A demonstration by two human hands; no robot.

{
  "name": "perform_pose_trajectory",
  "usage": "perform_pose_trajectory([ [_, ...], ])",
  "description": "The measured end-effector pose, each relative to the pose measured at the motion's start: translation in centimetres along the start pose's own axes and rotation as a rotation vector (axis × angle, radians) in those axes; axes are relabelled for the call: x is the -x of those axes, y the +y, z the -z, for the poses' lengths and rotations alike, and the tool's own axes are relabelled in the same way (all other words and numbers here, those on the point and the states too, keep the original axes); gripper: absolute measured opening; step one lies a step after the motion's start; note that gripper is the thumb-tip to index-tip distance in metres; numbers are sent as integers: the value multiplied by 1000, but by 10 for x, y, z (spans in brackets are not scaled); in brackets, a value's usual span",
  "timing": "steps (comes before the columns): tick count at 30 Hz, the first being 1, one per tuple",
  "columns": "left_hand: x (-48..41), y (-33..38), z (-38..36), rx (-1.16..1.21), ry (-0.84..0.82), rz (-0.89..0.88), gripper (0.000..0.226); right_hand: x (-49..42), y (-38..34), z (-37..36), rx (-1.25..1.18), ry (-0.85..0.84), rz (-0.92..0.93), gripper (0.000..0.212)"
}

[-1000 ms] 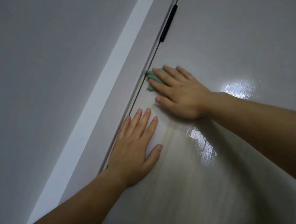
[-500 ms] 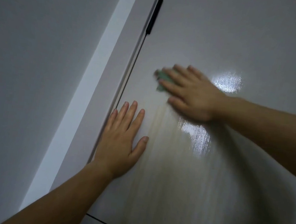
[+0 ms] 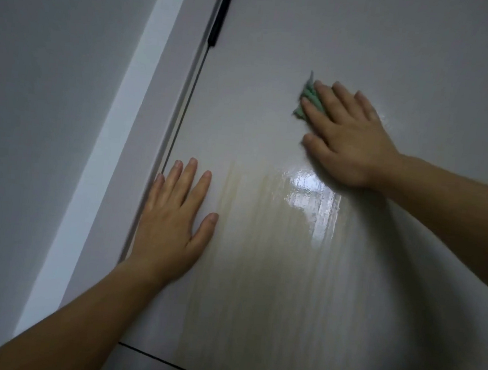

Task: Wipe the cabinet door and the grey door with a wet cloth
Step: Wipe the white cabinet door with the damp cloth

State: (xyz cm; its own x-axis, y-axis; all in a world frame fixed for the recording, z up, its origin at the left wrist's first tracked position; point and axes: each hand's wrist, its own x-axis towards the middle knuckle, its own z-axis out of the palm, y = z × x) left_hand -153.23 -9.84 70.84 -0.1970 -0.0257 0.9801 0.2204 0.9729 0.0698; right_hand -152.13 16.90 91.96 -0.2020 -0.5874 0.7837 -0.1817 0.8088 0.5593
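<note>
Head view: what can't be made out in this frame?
- Cloth: mostly under the right hand; its size and fold are hidden.
- Door: top and right side cut off by the frame edges.
- Black bar at the door gap: hinge or handle, cannot tell.

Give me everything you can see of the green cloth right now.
The green cloth is a small piece of soft-looking fabric, bunched into folds rather than spread flat. It lies pressed against the glossy pale door under the straight fingers of the right hand, which covers most of it. Only a crumpled edge shows past the fingertips, with one corner poking upward. Its full size and shape are hidden, and its wetness cannot be judged.
</note>
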Motion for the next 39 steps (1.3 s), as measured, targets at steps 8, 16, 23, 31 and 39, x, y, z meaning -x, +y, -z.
perform_pose_trajectory([
  [8, -3, 57, 0, 48, 23, -80, 69, 63, 27, -13, 112, -38, 210, 66],
  [16, 6, 106, -7, 44, 17, -211, 64, 118, 3, -30, 74, -8, 255, 67],
  [23, 15, 118, -8, -18, -63, -275, 63, 103, 63, -13, 13, -21, 15, 65],
  [31, 1, 152, -10, -25, -95, -351, 65, 161, 63, -24, 86, -80, 194, 65],
  [39, -12, 197, -23, -6, -97, -430, 64, 163, 103, -12, -12, -14, -222, 72],
])
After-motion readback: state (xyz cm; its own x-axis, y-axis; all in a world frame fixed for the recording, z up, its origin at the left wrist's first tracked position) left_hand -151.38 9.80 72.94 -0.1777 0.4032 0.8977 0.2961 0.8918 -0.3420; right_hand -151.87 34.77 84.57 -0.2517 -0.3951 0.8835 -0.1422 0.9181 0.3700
